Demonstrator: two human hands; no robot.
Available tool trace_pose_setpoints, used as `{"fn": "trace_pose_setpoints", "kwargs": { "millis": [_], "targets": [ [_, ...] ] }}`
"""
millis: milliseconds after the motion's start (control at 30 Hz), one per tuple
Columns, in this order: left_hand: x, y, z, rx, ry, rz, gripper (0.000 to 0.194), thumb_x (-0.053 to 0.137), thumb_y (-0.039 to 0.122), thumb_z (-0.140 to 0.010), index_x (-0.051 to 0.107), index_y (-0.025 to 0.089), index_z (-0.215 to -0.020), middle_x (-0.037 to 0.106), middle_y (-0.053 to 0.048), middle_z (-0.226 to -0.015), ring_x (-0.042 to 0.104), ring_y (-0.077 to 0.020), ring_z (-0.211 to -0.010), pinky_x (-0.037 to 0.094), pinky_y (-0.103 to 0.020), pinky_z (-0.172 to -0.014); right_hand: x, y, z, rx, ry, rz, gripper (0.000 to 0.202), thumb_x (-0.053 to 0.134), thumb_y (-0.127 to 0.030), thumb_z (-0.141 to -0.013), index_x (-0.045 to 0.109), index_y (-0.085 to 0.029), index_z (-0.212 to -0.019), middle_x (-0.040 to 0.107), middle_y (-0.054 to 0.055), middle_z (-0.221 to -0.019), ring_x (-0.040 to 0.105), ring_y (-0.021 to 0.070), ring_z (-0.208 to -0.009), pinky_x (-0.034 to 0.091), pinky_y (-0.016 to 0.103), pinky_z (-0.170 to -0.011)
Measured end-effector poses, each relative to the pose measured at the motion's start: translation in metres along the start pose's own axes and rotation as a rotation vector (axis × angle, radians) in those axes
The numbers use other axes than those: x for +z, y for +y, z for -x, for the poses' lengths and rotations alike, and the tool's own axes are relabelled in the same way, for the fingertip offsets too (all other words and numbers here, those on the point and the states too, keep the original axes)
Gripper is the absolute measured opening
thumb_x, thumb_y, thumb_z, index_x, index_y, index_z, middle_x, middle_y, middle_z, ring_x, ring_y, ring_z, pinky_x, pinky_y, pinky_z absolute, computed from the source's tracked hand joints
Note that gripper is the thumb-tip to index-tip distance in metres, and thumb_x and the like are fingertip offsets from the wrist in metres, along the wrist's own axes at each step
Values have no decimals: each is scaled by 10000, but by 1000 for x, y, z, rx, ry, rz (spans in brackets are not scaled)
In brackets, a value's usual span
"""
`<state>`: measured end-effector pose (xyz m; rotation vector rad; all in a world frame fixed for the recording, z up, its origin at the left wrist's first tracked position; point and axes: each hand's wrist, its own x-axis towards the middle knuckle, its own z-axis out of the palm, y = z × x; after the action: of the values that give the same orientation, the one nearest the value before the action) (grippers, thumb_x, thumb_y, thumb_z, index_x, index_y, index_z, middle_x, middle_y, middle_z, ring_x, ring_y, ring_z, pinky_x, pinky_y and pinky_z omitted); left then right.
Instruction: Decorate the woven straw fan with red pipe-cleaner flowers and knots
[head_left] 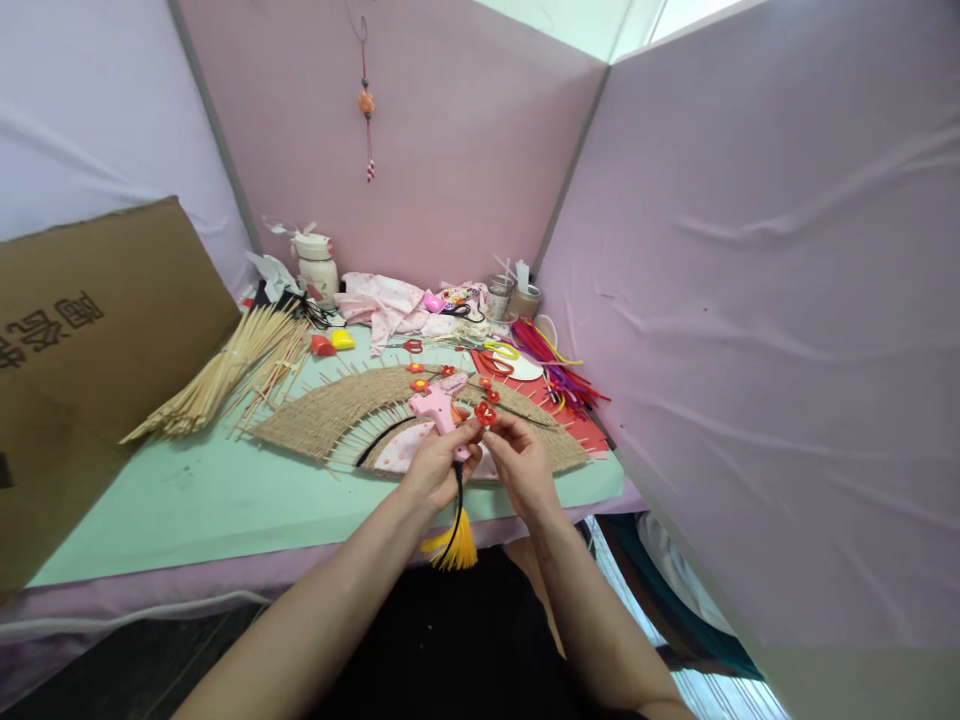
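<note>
My left hand (pixel 435 468) is closed round the handle of a pink hot glue gun (pixel 441 402), whose black cord hangs down. A small red flower (pixel 486 413) is pinched in the fingertips of my right hand (pixel 523 462), close beside my left thumb. Whether the left thumb touches the flower, I cannot tell. Beneath both hands lies a woven fan-shaped piece (pixel 315 425) with thin sticks poking from its edges and a pink-white inner panel (pixel 396 450). Small red and yellow flowers (pixel 418 385) sit along its upper part. A yellow tassel (pixel 454 543) hangs below the hands.
Bundled sticks (pixel 217 375) and a cardboard sheet (pixel 97 340) are at left. Behind stand a white bottle (pixel 316 268), pink cloth (pixel 382 302), red-handled scissors (pixel 412 346) and cups (pixel 501 296). Coloured pipe cleaners (pixel 559 365) lie at right, near a purple partition (pixel 750 300).
</note>
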<state>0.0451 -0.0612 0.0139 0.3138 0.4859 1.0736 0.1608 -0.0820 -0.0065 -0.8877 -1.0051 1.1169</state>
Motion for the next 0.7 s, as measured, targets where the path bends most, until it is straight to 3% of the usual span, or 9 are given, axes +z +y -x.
{"fn": "trace_pose_setpoints", "kwargs": {
  "millis": [200, 467, 567, 700],
  "targets": [
    [3, -11, 7, 59, 33, -8, 316, 740, 40, -593, 552, 137, -828, 579, 45, -628, 464, -13, -475, 408, -114, -459, 14, -3, 7, -102, 52, -25, 82, 677, -233, -768, 658, -214, -846, 686, 0, -867, 619, 149, -842, 467, 295, -825],
    [8, -11, 7, 65, 71, -53, 245, 709, 24, -601, 558, 116, -770, 553, 39, -605, 431, -7, -459, 370, -106, -428, 1, -3, 7, -178, 50, 185, 88, 670, -264, -773, 683, -216, -846, 632, 7, -861, 576, 153, -850, 446, 298, -823],
    [2, -10, 4, 16, 87, -37, 220, 697, 21, -617, 573, 108, -776, 580, 11, -657, 463, -13, -490, 391, -106, -442, -4, -7, 6, -85, -31, 175, 158, 695, -270, -741, 693, -224, -892, 654, 24, -922, 580, 174, -896, 445, 319, -849],
    [-6, -7, 3, -78, 33, -34, 223, 711, 39, -624, 586, 97, -800, 589, -15, -684, 526, -38, -559, 407, -104, -469, -12, -15, 6, 135, -162, -18, 277, 711, -255, -688, 692, -222, -962, 677, 33, -929, 591, 176, -876, 456, 305, -814]
  ]
}}
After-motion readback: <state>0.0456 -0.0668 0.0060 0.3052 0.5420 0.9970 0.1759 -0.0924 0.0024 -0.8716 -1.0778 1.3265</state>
